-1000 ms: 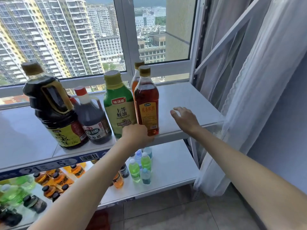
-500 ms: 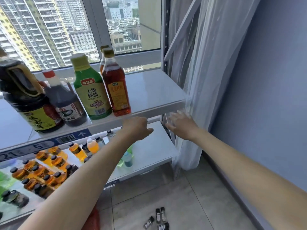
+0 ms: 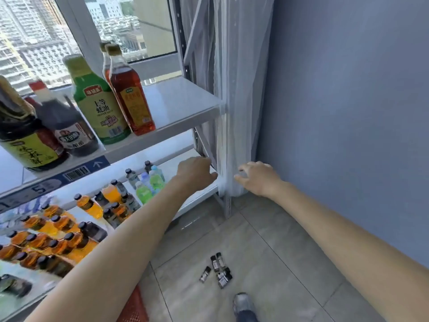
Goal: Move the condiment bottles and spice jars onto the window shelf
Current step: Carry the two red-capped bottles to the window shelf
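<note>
The window shelf point(image 3: 181, 105) carries the condiment bottles along its front edge: a big dark soy jug point(image 3: 21, 133), a smaller dark vinegar jug point(image 3: 67, 126), a green oyster-sauce bottle point(image 3: 99, 105) and two amber bottles point(image 3: 130, 94) at the right end. Below the shelf's right corner, both hands are empty: the left hand point(image 3: 195, 173) loosely curled, the right hand point(image 3: 257, 177) spread wide. The small spice jars point(image 3: 218, 270) lie clustered on the floor point(image 3: 267, 252) below the hands.
</note>
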